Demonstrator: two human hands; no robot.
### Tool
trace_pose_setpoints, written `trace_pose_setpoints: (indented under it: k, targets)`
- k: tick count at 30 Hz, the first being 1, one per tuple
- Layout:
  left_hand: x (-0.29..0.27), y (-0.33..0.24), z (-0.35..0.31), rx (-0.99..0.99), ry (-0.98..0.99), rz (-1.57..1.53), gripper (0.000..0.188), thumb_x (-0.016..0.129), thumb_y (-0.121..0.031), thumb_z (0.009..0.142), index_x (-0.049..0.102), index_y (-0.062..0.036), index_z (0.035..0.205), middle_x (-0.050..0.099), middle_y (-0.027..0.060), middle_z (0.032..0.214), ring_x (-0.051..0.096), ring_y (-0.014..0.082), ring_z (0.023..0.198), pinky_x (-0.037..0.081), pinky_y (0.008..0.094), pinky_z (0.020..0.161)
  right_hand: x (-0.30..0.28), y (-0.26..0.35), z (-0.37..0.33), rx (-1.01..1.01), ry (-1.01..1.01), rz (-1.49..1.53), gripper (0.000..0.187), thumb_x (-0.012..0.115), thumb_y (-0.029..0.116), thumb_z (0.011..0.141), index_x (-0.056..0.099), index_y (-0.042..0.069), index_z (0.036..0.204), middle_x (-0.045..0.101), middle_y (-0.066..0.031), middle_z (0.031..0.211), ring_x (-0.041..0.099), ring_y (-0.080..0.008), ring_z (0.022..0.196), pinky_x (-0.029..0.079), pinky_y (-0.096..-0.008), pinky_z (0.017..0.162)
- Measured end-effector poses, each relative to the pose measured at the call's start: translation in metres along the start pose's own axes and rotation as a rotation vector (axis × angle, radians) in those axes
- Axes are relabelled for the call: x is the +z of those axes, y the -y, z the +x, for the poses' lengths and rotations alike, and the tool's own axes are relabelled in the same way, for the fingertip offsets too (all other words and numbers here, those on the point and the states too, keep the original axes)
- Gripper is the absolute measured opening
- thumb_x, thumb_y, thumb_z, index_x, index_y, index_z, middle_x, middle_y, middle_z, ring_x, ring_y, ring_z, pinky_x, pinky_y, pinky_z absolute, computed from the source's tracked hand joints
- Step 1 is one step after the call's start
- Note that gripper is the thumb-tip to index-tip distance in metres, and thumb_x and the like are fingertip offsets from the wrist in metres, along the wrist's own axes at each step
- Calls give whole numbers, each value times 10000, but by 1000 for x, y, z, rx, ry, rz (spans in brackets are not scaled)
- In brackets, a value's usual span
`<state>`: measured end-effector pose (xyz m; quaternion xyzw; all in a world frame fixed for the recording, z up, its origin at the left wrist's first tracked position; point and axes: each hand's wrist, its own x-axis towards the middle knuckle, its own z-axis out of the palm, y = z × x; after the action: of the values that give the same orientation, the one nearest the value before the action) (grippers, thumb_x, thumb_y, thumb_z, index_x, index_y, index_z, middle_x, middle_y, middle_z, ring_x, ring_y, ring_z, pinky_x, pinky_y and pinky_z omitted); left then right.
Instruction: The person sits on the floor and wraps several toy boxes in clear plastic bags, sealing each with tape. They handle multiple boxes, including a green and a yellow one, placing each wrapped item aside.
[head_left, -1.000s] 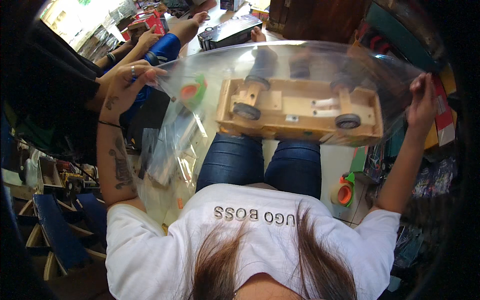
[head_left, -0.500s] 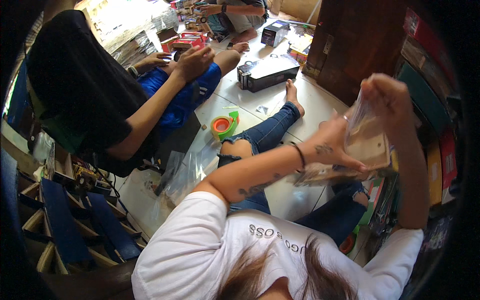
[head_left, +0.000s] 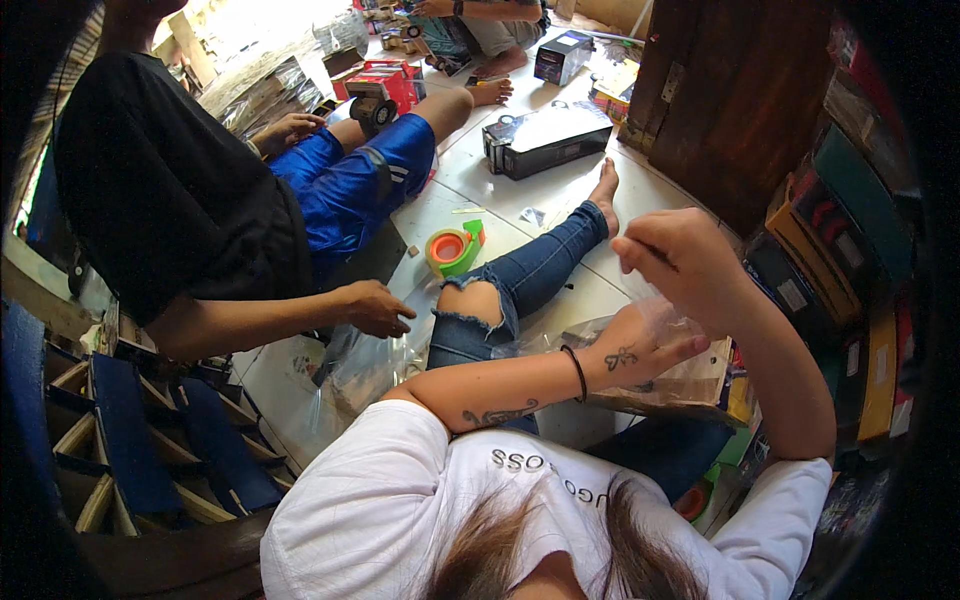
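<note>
Over my lap lies a flat light-wood piece (head_left: 680, 388) in a clear plastic bag (head_left: 563, 335). Resting on the bag, my left hand (head_left: 640, 350) has its thumb and fingers stretched out. My right hand (head_left: 690, 262) is raised just above it, fingers curled into a pinch; what they hold, if anything, cannot be made out. Translucent plastic shows beneath that hand. Beside my left knee stands a green tape dispenser (head_left: 458, 250) with an orange-cored roll. Loose clear plastic bags (head_left: 365, 375) lie on the floor to the left, below a co-worker's hand (head_left: 380, 308).
A co-worker in blue shorts (head_left: 345, 190) sits at the left, a wheeled toy vehicle (head_left: 372, 105) at their leg. Black boxes (head_left: 550, 145) stand ahead. Blue wooden racks (head_left: 140, 440) are at lower left, stacked boxes (head_left: 815, 250) at right. Another person (head_left: 490, 40) sits farther back.
My right hand has moved left and lower, toward my left hand, which has shifted slightly down and left. The co-worker's raised hand has come down toward the loose plastic bags.
</note>
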<state>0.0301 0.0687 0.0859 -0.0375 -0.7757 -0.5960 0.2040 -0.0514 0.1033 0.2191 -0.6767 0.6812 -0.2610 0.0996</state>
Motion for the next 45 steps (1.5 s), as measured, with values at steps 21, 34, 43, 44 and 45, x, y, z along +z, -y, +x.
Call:
trace_pose_setpoints:
  k: [21,34,43,44,45]
  targets:
    - [-137,122,-76,-205,-880,-799,343,429,-350,973,557,-48,1075,621,90,1027,605,195,958,483,295,854,103,-117,-126,581,-927,673,377,442,342,988,578,51,1185,594,-60,1212,539,-146,1108,404,-287,932]
    - [-149,130,-108,-107,-771,-760,493,334,-430,974,447,-59,1278,531,163,1264,565,311,1095,476,455,945,217,-66,-118,492,-625,648,779,255,555,967,72,-8,1473,71,-234,1532,68,-335,1430,60,-402,1152]
    - [-143,137,-114,-156,-711,-774,501,319,-409,979,430,-48,1309,504,169,1297,533,305,1138,449,451,973,147,36,-73,-87,-563,204,992,345,702,858,109,-55,1453,95,-277,1510,91,-375,1420,44,-468,1148]
    - [-144,138,-115,-162,-707,-772,502,317,-406,980,428,-47,1312,501,169,1300,529,304,1142,446,451,976,147,40,-76,-169,-578,241,993,348,707,852,111,-45,1457,94,-271,1512,91,-374,1420,46,-472,1147]
    - [-144,138,-116,-169,-698,-767,503,315,-404,980,426,-46,1315,498,170,1304,526,303,1147,444,450,980,149,42,-80,-254,-595,278,995,351,712,847,113,-34,1461,92,-264,1515,91,-373,1420,47,-476,1147]
